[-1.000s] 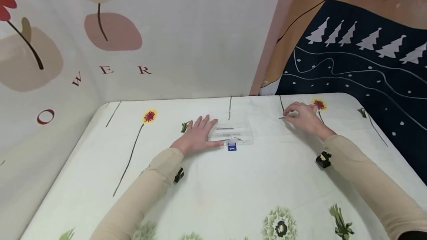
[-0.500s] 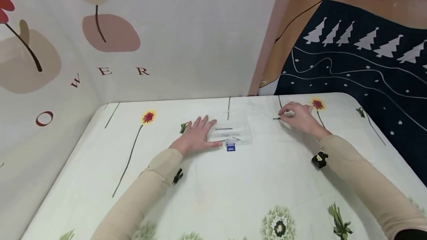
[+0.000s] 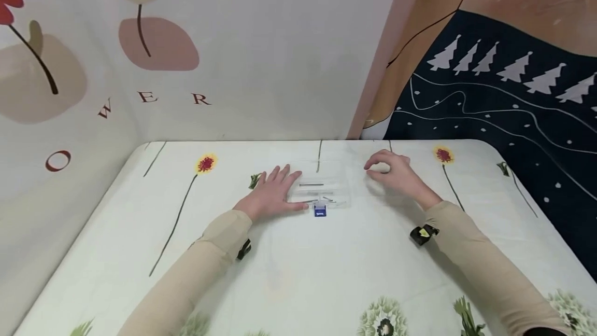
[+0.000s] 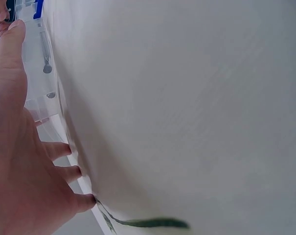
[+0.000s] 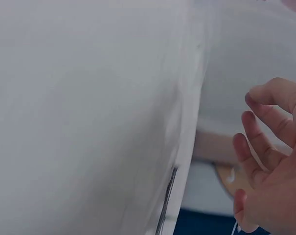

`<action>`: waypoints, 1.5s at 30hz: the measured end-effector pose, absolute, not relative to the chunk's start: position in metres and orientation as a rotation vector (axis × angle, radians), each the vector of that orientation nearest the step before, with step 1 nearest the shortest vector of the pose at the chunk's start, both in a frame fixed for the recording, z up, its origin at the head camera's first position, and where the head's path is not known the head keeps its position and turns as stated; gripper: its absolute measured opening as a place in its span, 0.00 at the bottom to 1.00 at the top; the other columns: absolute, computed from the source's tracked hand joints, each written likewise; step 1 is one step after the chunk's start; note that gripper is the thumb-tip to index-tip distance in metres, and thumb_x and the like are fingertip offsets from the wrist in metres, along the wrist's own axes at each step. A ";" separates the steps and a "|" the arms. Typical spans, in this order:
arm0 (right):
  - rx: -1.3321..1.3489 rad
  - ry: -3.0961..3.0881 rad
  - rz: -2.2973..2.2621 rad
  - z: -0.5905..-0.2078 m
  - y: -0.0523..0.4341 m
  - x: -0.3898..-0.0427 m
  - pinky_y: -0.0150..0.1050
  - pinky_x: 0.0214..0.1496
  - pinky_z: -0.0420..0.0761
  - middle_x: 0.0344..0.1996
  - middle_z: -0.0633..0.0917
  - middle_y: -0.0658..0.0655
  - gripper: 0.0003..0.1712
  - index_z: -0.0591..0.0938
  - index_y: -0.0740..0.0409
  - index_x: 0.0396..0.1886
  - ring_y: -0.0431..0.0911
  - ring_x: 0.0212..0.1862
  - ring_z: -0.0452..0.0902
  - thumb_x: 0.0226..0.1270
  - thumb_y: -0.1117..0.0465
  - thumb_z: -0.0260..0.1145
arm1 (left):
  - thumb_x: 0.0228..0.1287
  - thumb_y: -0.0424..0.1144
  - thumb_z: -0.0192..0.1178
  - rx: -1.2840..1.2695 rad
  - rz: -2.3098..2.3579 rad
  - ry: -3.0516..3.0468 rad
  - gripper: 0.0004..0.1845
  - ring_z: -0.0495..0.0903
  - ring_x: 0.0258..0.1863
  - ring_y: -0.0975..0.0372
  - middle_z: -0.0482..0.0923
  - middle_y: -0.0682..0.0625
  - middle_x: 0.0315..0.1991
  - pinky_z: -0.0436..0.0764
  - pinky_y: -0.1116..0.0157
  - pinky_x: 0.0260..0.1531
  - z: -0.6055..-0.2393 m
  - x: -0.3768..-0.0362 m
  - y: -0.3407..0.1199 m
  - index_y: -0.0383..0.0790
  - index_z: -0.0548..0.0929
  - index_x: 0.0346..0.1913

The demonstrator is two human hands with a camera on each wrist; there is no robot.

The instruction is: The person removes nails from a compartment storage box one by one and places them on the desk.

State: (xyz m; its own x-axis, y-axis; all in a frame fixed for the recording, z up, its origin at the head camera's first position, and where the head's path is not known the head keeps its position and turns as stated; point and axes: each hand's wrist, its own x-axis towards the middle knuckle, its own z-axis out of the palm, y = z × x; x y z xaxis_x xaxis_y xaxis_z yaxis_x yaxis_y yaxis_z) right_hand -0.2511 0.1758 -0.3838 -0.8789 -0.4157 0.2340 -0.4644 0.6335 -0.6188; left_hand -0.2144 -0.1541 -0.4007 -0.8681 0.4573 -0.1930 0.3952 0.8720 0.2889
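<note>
Left hand (image 3: 270,197) flat, fingers straight, pressing clear box (image 3: 322,186) on counter (image 3: 298,268). Right hand (image 3: 394,172) right of box, fingers curled; whether pinching anything, cannot tell. Keep box pinned; lower right hand straight over open compartment.

A clear plastic box with a blue latch (image 3: 320,187) lay flat on the flowered tablecloth, thin metal nails (image 3: 311,185) inside.
</note>
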 end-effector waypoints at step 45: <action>1.120 -2.898 1.227 -0.393 0.091 -0.249 0.55 0.62 0.66 0.51 0.79 0.62 0.09 0.87 0.61 0.40 0.58 0.58 0.70 0.62 0.66 0.66 | 0.57 0.75 0.50 0.614 0.381 2.775 0.52 0.37 0.74 0.44 0.33 0.42 0.77 0.39 0.40 0.67 -0.402 -0.216 -0.154 0.51 0.49 0.78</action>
